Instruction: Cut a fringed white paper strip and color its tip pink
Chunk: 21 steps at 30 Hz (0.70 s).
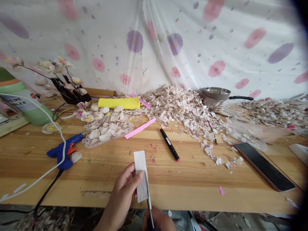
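My left hand (127, 186) pinches a whitish crinkled paper strip (140, 160), held upright near the table's front edge with the thumb across its face. My right hand (161, 219), at the bottom edge, is closed round the dark handle of a pair of scissors (149, 205). The scissor blades point upward along the strip's right side, touching or very close to it. Most of the right fingers are hidden below the frame. Beyond the strip lie a black marker (170, 144) with a pink end and a pink paper strip (140, 128).
A blue glue gun (64, 150) with its cord lies left, beside a clear tray (96, 142) of pale petals. Behind are a yellow roll (119, 103), a petal heap (173, 106) and a metal pan (214, 98). A phone (264, 166) lies right; a green bottle (31, 102) stands left.
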Motion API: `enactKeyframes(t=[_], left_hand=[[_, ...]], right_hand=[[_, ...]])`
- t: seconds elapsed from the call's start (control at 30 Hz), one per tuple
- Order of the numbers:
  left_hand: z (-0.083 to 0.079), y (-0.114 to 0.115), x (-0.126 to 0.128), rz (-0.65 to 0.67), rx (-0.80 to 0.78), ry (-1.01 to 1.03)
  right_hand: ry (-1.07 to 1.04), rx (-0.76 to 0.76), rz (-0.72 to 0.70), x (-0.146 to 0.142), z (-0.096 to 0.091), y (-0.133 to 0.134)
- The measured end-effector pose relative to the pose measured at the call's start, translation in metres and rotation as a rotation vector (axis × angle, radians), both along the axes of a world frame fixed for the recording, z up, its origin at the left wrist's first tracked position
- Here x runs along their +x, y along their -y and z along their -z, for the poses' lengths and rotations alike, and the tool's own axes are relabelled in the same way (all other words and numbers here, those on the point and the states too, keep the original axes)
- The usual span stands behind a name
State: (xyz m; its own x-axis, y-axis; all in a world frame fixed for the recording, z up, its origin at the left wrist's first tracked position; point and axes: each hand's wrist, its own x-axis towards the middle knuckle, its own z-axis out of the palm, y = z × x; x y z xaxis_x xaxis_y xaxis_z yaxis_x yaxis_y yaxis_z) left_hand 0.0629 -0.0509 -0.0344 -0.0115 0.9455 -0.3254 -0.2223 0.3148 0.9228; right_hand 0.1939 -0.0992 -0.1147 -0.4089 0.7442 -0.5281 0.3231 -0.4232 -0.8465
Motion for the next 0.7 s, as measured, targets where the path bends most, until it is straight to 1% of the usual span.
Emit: enactKeyframes(t=[0.1, 0.17, 0.33, 0.53, 0.7], left_hand=[[0.001, 0.001, -0.001, 0.0, -0.003, 0.028], [0.001, 0.002, -0.001, 0.0, 0.002, 0.046], [0.006, 0.005, 0.0, 0.081, 0.006, 0.015], [0.01, 0.007, 0.001, 0.097, -0.046, 0.026], [0.01, 0.007, 0.0, 0.113, -0.039, 0.011]], right_hand=[[0.035, -0.062, 0.002, -0.004, 0.007, -0.003], [0.046, -0.074, 0.01, -0.004, 0.006, -0.002], [0.005, -0.035, 0.027, 0.0, -0.008, 0.001], [-0.07, 0.007, 0.045, 0.005, -0.019, 0.003], [-0.103, 0.057, 0.022, 0.006, -0.024, 0.004]])
